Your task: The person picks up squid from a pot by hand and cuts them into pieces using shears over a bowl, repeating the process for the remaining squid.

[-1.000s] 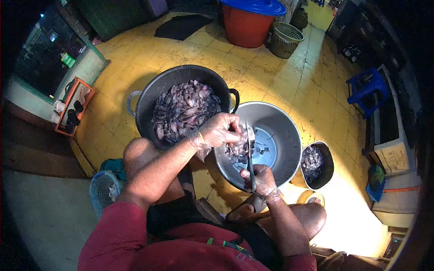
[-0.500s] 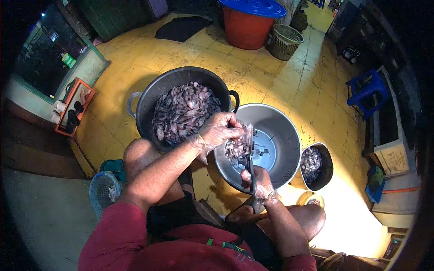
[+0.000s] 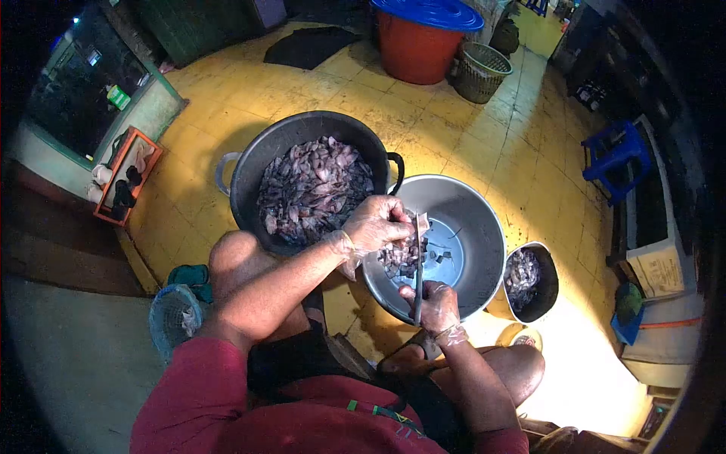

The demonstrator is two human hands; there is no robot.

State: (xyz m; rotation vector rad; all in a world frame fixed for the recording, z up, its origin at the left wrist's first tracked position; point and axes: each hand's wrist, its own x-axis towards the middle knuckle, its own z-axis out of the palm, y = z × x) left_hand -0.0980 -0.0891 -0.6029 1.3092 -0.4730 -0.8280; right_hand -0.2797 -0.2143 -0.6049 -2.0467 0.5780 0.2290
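Over the left side of a grey basin (image 3: 484, 250), my left hand (image 3: 376, 223), in a clear plastic glove, pinches a small pale piece of squid (image 3: 421, 223). My right hand (image 3: 436, 306), also gloved, is wrapped round the handle of a long thin blade (image 3: 418, 261), which points away from me with its upper part against the piece. Cut squid pieces (image 3: 397, 259) and dark bits lie in the basin below. To the left, a large black tub (image 3: 249, 170) holds a heap of whole-looking squid (image 3: 314, 185).
A smaller container (image 3: 556, 284) with pale and dark pieces stands right of the basin. Further off are a red tub (image 3: 416, 53) with a blue lid, a green basket (image 3: 482, 74), a blue stool (image 3: 616, 159) and an orange rack (image 3: 126, 178). A blue basket (image 3: 162, 318) is at my left.
The blade has turned more edge-on and its handle has shifted slightly left. My left fingers have closed in beside it. The whole view has shifted slightly.
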